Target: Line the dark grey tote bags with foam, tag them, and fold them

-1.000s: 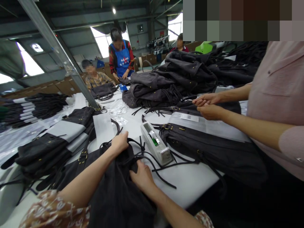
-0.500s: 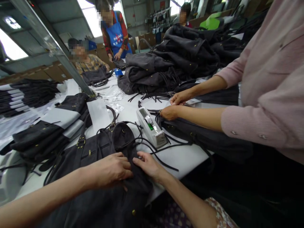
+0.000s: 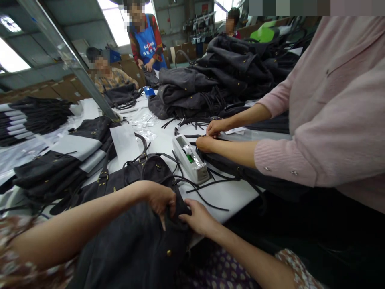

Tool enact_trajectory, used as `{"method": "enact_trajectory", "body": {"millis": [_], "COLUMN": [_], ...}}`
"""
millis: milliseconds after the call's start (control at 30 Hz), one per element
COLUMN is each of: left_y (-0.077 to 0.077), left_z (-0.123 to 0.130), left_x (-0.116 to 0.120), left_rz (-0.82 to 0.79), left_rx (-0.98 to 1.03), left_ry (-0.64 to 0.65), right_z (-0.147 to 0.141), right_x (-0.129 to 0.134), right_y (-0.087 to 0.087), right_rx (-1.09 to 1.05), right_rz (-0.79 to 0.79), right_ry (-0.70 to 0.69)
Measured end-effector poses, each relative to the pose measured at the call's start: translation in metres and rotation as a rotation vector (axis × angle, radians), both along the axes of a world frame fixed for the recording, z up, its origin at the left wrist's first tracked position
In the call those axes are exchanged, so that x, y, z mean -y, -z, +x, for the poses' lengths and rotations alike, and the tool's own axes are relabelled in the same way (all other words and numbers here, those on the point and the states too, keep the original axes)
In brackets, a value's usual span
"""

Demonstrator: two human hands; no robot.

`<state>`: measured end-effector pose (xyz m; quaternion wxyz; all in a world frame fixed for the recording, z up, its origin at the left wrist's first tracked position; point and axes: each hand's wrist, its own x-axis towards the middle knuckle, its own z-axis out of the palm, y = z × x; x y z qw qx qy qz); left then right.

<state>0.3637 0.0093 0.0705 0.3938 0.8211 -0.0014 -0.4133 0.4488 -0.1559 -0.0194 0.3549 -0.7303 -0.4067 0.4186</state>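
The head view shows a soft, dark cloth bag (image 3: 129, 237) with a round brass stud (image 3: 169, 253) on the near table (image 3: 216, 196). The left hand (image 3: 162, 202) bends down, fingers half-curled on it, hold unclear; the right hand (image 3: 200, 218), loosely open, touches its right edge.

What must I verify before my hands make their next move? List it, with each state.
1. Left hand on the dark bag: ok.
2. Right hand at that bag's edge: ok.
3. Tape dispenser upright on the table: ok.
4. Table beside the bag free of loose cords: not ok, several lie there.
5. Co-worker's hands off this bag: ok, they are beyond the dispenser.
6. Bag's underside free of snags: cannot tell, hidden.
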Motion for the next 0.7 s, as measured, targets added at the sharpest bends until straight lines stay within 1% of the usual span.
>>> {"method": "enact_trajectory", "body": {"millis": [33,100,167,200,267,300,367,433,467,500,533,567,633,667,700], "left_y": [0.011,0.028,0.037,0.038,0.032,0.025,0.007,-0.010,-0.016,-0.018,-0.018,-0.014,0.001,0.010,0.020], "left_z": [0.012,0.032,0.043,0.044,0.040,0.035,0.023,0.010,0.005,0.000,-0.004,-0.007,-0.009,-0.008,-0.006], "left_x": [-0.002,-0.006,-0.007,-0.007,-0.007,-0.009,-0.020,-0.040,-0.052,-0.064,-0.075,-0.085,-0.100,-0.106,-0.109], "left_rz": [0.026,0.051,0.055,0.066,0.131,0.177,0.238,0.279,0.310,0.342,0.364,0.371,0.332,0.330,0.348], "left_rx": [-0.043,-0.089,-0.070,-0.038,0.066,0.126,0.229,0.313,0.348,0.372,0.383,0.383,0.366,0.379,0.399], "left_ry": [0.010,0.010,0.007,0.020,0.055,0.057,0.004,-0.102,-0.146,-0.177,-0.189,-0.188,-0.189,-0.261,-0.366], "right_z": [0.002,0.003,-0.004,-0.009,-0.022,-0.028,-0.037,-0.039,-0.038,-0.036,-0.034,-0.032,-0.029,-0.030,-0.030], "right_x": [0.004,0.015,0.027,0.032,0.039,0.040,0.040,0.040,0.040,0.040,0.040,0.041,0.044,0.046,0.048], "right_y": [-0.003,-0.014,-0.027,-0.033,-0.041,-0.043,-0.044,-0.042,-0.041,-0.040,-0.039,-0.038,-0.035,-0.032,-0.027], "right_rx": [0.016,0.034,0.040,0.058,0.145,0.210,0.331,0.371,0.360,0.339,0.320,0.313,0.369,0.431,0.508], "right_rz": [0.013,0.087,0.172,0.209,0.239,0.224,0.159,0.107,0.105,0.114,0.131,0.151,0.184,0.203,0.230], "right_ry": [0.012,0.082,0.094,0.080,0.078,0.102,0.157,0.161,0.155,0.155,0.161,0.163,0.132,0.096,0.064]}}
